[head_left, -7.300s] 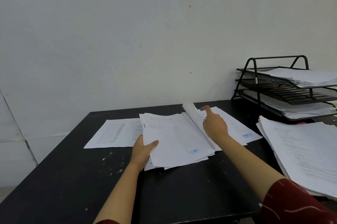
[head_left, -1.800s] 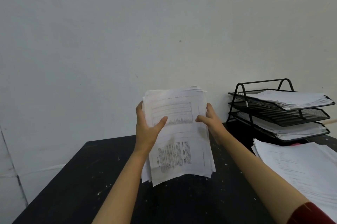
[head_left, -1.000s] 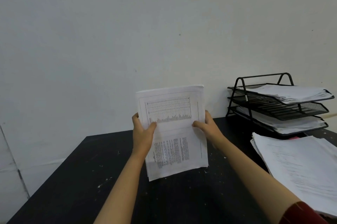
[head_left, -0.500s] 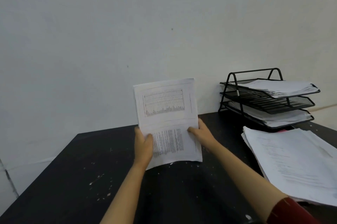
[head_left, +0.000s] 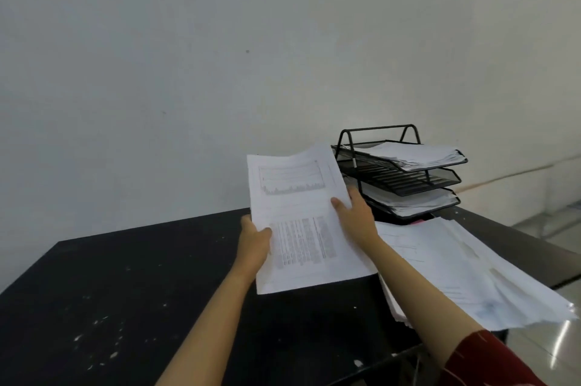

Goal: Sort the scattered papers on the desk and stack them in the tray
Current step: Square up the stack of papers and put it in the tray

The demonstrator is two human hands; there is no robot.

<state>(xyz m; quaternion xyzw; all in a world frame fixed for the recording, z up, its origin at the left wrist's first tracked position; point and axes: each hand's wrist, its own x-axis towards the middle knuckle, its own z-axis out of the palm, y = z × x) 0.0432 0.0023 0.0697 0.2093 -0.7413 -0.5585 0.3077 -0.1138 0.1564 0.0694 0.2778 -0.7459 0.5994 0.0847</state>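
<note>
I hold a squared-up stack of printed papers in the air above the black desk, tilted, with a chart on its top page. My left hand grips its left edge and my right hand grips its right edge. The stack's upper right corner sits just left of the black three-tier wire tray at the back right. The tray's top and bottom tiers hold papers; the middle tier looks bare.
A large loose pile of papers lies on the desk's right side in front of the tray, overhanging the desk's edge. A pale wall runs behind the desk. The desk's left half shows white paint specks.
The scattered sheets were gathered from the desk, lifted and squared up. Over the last second the stack has moved right, toward the tray, and tilted back.
</note>
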